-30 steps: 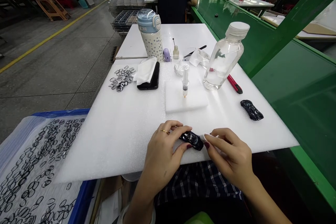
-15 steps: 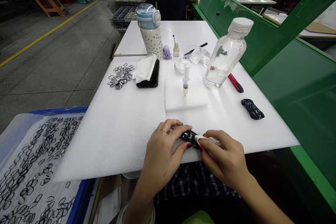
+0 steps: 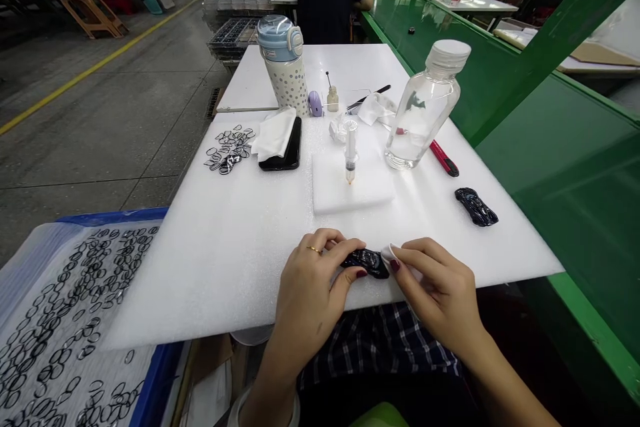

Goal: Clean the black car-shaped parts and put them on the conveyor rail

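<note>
Down at five o'clock in the view, gripping a glossy black toy car (image 3: 369,263) with the left hand (image 3: 311,280), and pinching a white cloth (image 3: 388,253) in the right hand (image 3: 440,287), right by the car's two o'clock! Out from there, spotting a second black car (image 3: 477,207) at two o'clock, a clear bottle (image 3: 424,110) at one, a syringe (image 3: 351,155) tip-down on a foam block (image 3: 329,195) towards twelve.
</note>
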Motion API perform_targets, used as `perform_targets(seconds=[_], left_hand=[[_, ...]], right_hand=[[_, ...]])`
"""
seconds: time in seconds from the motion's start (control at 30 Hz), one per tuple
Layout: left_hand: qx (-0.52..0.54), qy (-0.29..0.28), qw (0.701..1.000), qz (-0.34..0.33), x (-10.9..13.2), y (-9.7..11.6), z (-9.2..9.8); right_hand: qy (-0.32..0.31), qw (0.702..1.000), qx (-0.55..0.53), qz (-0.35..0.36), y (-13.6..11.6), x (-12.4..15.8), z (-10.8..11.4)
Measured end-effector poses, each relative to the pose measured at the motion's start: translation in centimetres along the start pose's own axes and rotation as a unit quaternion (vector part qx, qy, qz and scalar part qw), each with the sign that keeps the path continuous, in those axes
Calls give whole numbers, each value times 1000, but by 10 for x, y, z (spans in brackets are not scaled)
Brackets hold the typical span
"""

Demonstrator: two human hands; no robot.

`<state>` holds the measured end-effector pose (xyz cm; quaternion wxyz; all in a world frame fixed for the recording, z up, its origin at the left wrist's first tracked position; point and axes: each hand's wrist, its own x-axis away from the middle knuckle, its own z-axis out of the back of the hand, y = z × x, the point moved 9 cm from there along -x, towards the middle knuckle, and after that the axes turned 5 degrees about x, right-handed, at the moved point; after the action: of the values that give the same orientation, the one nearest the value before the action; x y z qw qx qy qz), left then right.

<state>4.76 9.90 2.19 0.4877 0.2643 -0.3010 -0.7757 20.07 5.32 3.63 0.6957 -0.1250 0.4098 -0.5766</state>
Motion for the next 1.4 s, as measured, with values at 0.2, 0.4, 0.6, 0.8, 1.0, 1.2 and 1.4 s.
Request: perform_targets(seconds=[0.2, 0.4, 0.6, 0.8, 1.0, 1.2, 1.4], left_hand=[[-5, 6, 1000, 4, -3, 0, -2], [-7, 3, 1000, 4, -3, 1, -2], [-5, 0, 1000, -1, -3, 1, -2], [12, -8, 1000, 2, 0, -1, -1], [55, -16, 998, 3, 3, -9, 1], [80, 18, 996, 34, 6, -19, 8], [-21, 12, 1000, -16, 3, -7, 3]], right_hand=[[13, 997, 51, 64, -8, 5, -1], [7, 985, 130, 116, -17, 4, -9], [-25, 977, 127, 171, -23, 11, -11], [-92, 979, 78, 162, -14, -17, 17], [-121, 954, 233, 145, -26, -42, -4], [-63, 984, 124, 107, -20, -22, 8], [160, 857, 418, -256, 155, 41, 204]])
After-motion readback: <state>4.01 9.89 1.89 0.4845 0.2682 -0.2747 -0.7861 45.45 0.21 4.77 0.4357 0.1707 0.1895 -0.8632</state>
